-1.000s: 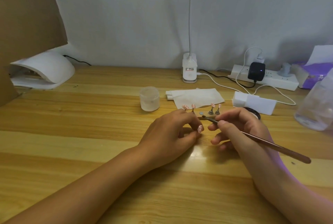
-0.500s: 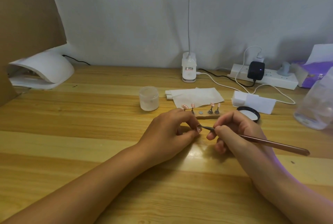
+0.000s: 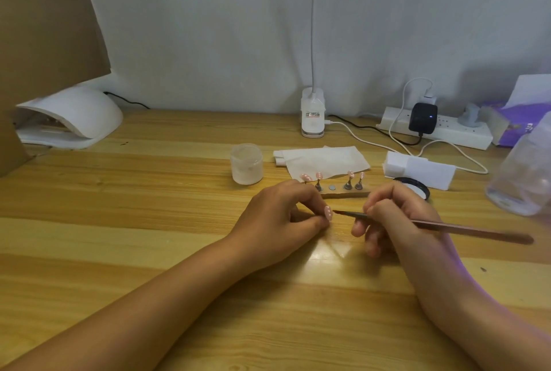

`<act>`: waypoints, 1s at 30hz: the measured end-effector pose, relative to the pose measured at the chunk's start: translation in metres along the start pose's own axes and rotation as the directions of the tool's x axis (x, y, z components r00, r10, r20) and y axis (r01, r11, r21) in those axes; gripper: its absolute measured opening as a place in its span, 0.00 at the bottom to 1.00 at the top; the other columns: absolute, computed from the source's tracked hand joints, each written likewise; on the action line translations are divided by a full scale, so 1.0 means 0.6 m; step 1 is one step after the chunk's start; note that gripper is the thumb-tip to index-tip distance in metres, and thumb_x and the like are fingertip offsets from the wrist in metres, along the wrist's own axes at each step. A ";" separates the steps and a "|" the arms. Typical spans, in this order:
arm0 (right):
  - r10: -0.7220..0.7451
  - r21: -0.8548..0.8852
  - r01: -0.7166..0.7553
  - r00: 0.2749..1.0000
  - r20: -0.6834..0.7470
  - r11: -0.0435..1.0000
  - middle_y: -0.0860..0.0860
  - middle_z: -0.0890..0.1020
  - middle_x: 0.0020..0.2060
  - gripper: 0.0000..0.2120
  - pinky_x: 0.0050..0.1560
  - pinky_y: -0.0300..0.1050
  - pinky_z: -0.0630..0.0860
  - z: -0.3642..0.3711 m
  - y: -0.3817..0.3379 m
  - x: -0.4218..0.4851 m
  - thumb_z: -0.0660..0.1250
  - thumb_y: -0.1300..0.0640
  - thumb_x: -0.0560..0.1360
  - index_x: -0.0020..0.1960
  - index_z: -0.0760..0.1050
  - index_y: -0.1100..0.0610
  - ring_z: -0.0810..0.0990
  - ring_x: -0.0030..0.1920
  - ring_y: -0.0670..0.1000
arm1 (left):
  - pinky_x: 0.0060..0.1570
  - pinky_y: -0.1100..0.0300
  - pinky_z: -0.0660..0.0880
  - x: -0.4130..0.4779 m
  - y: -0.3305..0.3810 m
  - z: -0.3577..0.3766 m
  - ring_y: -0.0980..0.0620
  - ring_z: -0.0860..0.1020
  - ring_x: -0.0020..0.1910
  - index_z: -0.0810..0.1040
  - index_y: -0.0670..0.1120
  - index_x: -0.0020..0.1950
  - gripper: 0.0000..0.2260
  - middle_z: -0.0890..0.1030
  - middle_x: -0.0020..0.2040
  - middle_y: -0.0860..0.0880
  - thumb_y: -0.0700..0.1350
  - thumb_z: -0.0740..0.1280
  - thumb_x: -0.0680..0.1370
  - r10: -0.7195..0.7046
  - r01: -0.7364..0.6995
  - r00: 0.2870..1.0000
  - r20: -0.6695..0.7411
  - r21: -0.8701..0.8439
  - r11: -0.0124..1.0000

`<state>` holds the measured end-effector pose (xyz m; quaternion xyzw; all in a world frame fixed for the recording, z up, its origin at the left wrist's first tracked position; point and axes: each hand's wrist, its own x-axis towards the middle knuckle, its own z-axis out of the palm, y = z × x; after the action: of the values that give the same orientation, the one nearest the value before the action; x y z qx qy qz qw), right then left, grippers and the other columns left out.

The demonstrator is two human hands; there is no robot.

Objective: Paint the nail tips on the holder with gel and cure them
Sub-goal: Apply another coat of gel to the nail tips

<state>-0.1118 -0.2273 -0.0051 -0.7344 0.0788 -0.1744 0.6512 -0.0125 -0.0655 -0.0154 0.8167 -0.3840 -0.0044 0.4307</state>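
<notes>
Brush (image 3: 447,227) tip is lower now vs 1 s ago. It was up by the holder (image 3: 343,192) and has come down toward the near edge, level w/ the loose nail tip (image 3: 328,213). Right hand (image 3: 399,221) dropped w/ it; left hand (image 3: 280,215) barely shifted.

Left hand pinches the loose nail tip, pink w/ white dots, btw thumb and forefinger, just over the bench (image 3: 149,221) near its middle. Right hand grips the brush pen-style, fingers curled round its front end, handle pointing toward the right edge. Bristles are at the tip's edge; touching or just short of it, can't tell.

Holder lies just behind both hands, w/ four other nail tips (image 3: 319,175) up on stems and one bare slot mid-row, prob where the held one belongs. Black-rimmed gel pot (image 3: 413,187) sits just behind the right hand. Cure lamp (image 3: 68,115) is well apart, at the back left corner.

Meaning: brush is prob loaded, and a stroke on this tip is about to start or just has. So it's still the painting stage. Curing isn't close, since the tip likely needs to go back on its slot first.
</notes>
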 end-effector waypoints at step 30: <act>-0.022 -0.127 0.022 1.000 -0.001 0.992 0.53 0.84 0.31 0.06 0.26 0.34 0.71 0.004 0.002 0.001 0.67 0.57 0.73 0.42 0.71 0.57 0.76 0.24 0.45 | 0.36 0.68 0.68 0.001 -0.004 0.001 0.60 0.75 0.33 0.83 0.50 0.45 0.03 0.79 0.43 0.58 0.44 0.76 0.73 0.005 -0.005 1.000 0.007 -0.028 1.000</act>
<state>-0.1104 -0.2257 -0.0065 -0.7749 0.0823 -0.1771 0.6011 -0.0105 -0.0654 -0.0171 0.8096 -0.3875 -0.0113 0.4408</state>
